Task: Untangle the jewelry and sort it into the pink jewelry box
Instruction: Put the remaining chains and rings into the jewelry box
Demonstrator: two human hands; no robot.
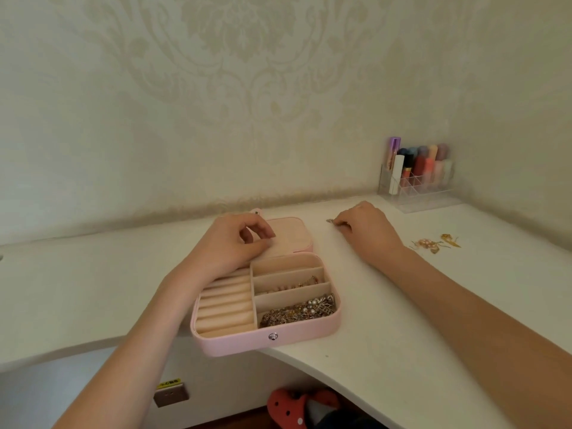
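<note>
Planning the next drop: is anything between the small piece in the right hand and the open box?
Nothing visible. The right hand pinches a small metal piece over bare desk, beside the open pink box. The left hand rests over its lid.

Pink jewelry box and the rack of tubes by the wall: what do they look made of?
The pink jewelry box looks like smooth faux leather with a soft, velvety cream lining and a metal snap. The rack looks like clear rigid plastic, likely acrylic: its tubes show through it.
</note>
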